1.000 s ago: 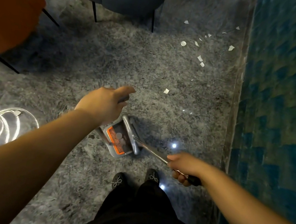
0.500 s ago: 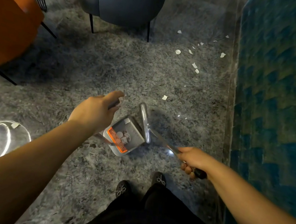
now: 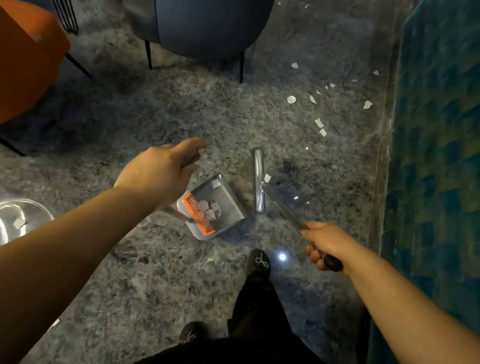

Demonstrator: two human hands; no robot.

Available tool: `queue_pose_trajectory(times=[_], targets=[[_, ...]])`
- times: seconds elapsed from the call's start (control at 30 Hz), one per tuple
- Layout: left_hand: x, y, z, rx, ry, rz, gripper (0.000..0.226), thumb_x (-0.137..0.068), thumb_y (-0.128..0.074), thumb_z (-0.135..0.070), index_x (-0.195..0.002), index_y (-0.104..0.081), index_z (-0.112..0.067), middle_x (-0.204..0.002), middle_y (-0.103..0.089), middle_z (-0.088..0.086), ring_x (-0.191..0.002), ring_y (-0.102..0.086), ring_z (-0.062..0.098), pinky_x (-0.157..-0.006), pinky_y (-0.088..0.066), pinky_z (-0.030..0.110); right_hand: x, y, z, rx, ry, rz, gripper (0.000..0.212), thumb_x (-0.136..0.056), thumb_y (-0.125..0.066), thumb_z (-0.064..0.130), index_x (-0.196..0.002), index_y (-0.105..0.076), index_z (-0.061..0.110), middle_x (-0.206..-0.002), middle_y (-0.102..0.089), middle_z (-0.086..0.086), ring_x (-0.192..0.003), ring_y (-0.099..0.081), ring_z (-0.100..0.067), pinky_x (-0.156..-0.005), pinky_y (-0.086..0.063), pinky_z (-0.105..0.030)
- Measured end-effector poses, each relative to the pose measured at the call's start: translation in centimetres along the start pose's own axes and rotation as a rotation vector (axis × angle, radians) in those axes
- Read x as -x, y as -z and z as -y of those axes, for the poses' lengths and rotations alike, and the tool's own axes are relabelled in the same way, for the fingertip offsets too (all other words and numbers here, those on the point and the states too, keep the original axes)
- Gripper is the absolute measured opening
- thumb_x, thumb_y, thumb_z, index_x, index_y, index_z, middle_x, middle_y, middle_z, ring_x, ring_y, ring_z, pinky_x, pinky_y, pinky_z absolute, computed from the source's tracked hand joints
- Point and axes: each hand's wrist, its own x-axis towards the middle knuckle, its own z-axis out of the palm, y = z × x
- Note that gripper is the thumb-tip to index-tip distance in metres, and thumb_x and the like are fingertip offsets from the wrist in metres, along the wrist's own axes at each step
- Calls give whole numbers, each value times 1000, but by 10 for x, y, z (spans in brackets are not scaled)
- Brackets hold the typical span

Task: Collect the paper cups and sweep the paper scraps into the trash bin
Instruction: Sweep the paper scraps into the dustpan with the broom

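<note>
Grey marbled floor (image 3: 154, 278), dim, w/ glare spots. Left hand (image 3: 158, 173) holds the dustpan (image 3: 212, 209) handle, grip partly hidden; right hand (image 3: 324, 245) is wrapped round the broom handle (image 3: 283, 209).

Broom head (image 3: 258, 180) sits just right of the dustpan, one scrap (image 3: 267, 177) touching it. Scraps already in the pan; more paper scraps (image 3: 320, 125) well beyond it, toward the blue wall (image 3: 463, 154).

Risks: pan tilts and spills; fast strokes scatter bits under the blue chair (image 3: 209, 7).

Vs 1 s ago: broom head has swung out from the pan's mouth.
</note>
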Motion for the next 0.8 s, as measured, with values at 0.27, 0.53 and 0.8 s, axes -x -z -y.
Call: queue_pose_trajectory(times=[0.27,0.53,0.8], targets=[[-102,-25,-41,-69,-33,65,43,-98,-50,-33,-138,-40,-44,-117,-66,-2,-97,-63,28,-66,-42,29,-57,75,63,111,-54,10,19,-100,-42,13,-115,-53,15,-59,-45,-7,-38,-39,-10,-36,-32,-16],[-174,-24,-50,-84,44,75,41,-97,-51,-35,-136,-42,-44,-112,-68,-2,-92,-64,28,-68,-46,30,-110,116,104,169,-108,20,28,-100,-42,11,-126,-49,8,-59,-45,-9,-44,-40,-13,-38,-30,-16],[-195,-25,-57,-85,28,79,43,-97,-50,-34,-138,-39,-44,-113,-68,-4,-95,-64,26,-73,-51,32,-126,103,126,338,-92,159,47,-98,-41,11,-145,-35,20,-61,-49,-8,-48,-44,-15,-40,-36,-17]])
